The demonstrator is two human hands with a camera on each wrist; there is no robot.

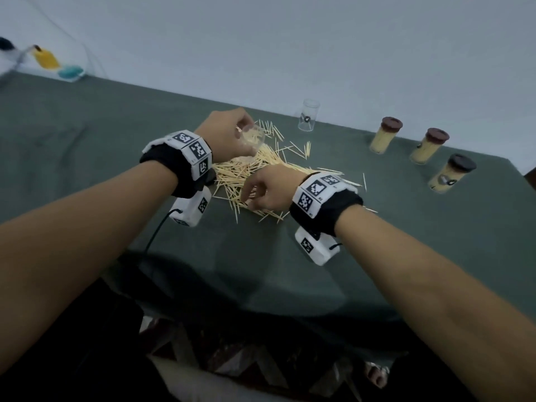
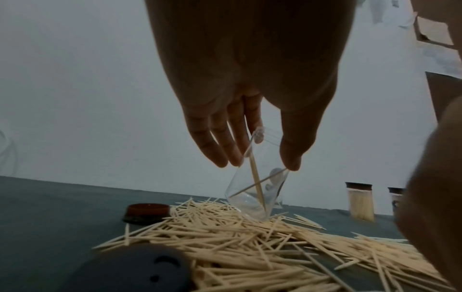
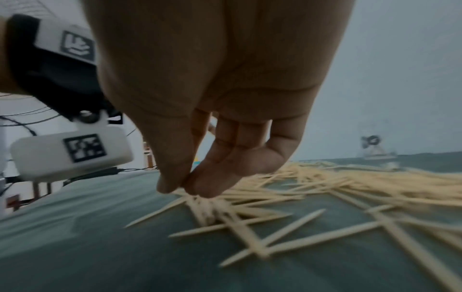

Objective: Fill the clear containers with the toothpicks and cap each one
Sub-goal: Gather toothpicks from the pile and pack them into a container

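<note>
Landmark: the toothpick pile (image 1: 255, 181) is lying spread over the green tabletop (image 1: 87, 134), and every place below is being given relative to it.
Right hand (image 1: 268, 188): it is reaching down at the near edge of the pile; in the right wrist view the thumb and fingertips (image 3: 200, 187) are pressing together in a narrow grip, pinching a small bunch of toothpicks (image 3: 207, 207) that is touching the cloth.
Loose toothpicks: single sticks are lying scattered on the cloth at the near and right margins of the pile (image 3: 295, 223).
Left hand (image 1: 229, 134): it is sitting over the far left part of the pile, its grip closing around an open clear container (image 2: 257, 187), with the fingers on one side and the thumb on the other.
Held container: it is tilting, its base is touching the top of the pile, and two toothpicks are crossing inside it.
Loose cap (image 2: 146, 212): a dark brown cap is resting on the tabletop just left of the pile, touching its fringe.
Empty container (image 1: 308, 115): another clear container is standing upright and uncapped just beyond the far edge of the pile.
Filled containers: three capped containers, packed with toothpicks, are standing in a row well to the right of the pile (image 1: 385, 134), (image 1: 429, 145), (image 1: 452, 173).
Far corner: a yellow and a teal object (image 1: 46, 58) are lying far to the left beyond the pile, too blurred to tell more.
</note>
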